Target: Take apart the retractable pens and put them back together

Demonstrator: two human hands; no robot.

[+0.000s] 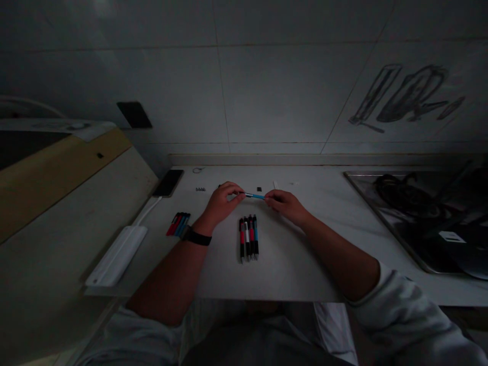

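Both of my hands hold one pen with a blue grip (254,195) level above the white counter (290,264). My left hand (224,201), with a dark band on its wrist, pinches the pen's left end. At the pen's right end, the fingers of my right hand (285,204) are closed on it. Just below the hands lies a row of several assembled pens (248,238) with red, white and blue grips. To the left of my left wrist rests a small pile of red and blue pen parts (178,224).
A phone (168,183) lies at the counter's far left, with a white power strip (116,256) nearer me on the left. Small dark parts (200,189) sit beyond my hands. A dark stovetop (419,213) with cables fills the right. A tiled wall stands behind.
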